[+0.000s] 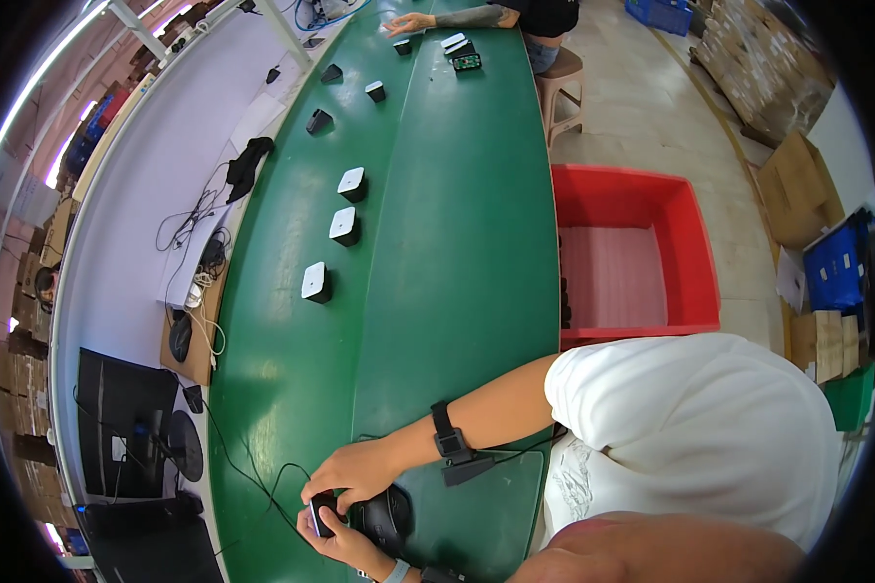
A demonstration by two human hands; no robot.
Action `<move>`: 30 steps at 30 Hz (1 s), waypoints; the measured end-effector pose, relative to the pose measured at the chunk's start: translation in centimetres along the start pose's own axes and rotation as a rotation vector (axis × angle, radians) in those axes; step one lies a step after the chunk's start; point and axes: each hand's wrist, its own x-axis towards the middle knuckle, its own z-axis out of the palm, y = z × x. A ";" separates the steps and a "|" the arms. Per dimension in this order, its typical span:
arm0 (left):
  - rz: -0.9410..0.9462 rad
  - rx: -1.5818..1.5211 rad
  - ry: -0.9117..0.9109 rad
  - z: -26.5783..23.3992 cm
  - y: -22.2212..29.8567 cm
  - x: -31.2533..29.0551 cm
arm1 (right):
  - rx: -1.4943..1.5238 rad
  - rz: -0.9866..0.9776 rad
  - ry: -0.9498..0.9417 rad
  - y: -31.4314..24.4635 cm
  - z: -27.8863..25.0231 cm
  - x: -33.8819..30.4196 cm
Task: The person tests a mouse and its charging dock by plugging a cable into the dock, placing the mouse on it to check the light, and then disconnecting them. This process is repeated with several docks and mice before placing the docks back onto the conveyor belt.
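Observation:
My right hand [355,473] reaches in from the right, its forearm wearing a black strap with a small square unit. Just below it in the head view is my left hand [352,546], with a light band at the wrist. Between them, the fingers of both hands close on a small black box-shaped device [324,513], partly covered by the fingers. Beside the hands lies a rounded black object [389,520], its kind unclear. Thin black cables run over the green table [457,291] close to my fingertips.
Black cube devices with white tops [315,282] stand in a row up the table. Left are a monitor [126,428], a mouse [180,337] and tangled cables. A red bin [690,253] stands right of the table. Another person's hand [410,24] rests at the far end.

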 end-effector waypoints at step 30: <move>0.052 0.042 0.009 0.8 2.3 -1.0 | -0.087 -0.060 -0.007 -1.8 -1.3 -0.9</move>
